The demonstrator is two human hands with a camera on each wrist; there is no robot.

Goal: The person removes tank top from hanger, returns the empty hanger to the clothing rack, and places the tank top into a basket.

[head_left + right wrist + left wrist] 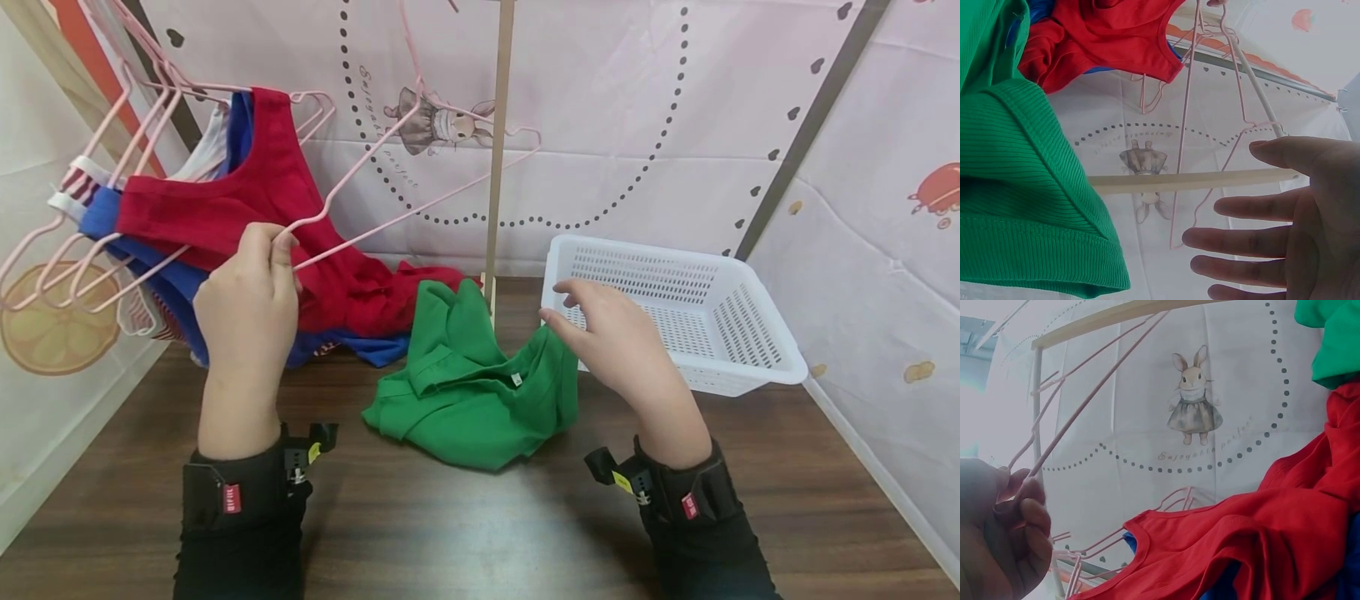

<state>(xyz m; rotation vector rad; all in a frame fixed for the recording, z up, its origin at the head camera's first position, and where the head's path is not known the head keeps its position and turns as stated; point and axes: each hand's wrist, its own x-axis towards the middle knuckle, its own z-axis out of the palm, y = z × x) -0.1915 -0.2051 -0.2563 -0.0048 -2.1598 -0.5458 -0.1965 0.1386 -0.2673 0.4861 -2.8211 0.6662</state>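
A pink hanger (372, 152) is held near one end by my left hand (251, 317), thumb and fingers pinching the thin bar. The left wrist view also shows that pinch on the hanger (1097, 392); no garment is on it. A green ribbed garment (480, 421) lies crumpled on the table, between my two hands. My right hand (611, 342) hovers by the garment's right side, before the basket. Its fingers (1235, 242) are spread and nearly straight in the right wrist view, apart from the green cloth (1029, 181).
A red sleeveless garment (225, 204) hangs at left beside blue and striped ones on pink hangers, its lower part resting on the table (442, 533). A wooden bar (498, 125) runs across the middle. The white basket (776, 354) stands at back right.
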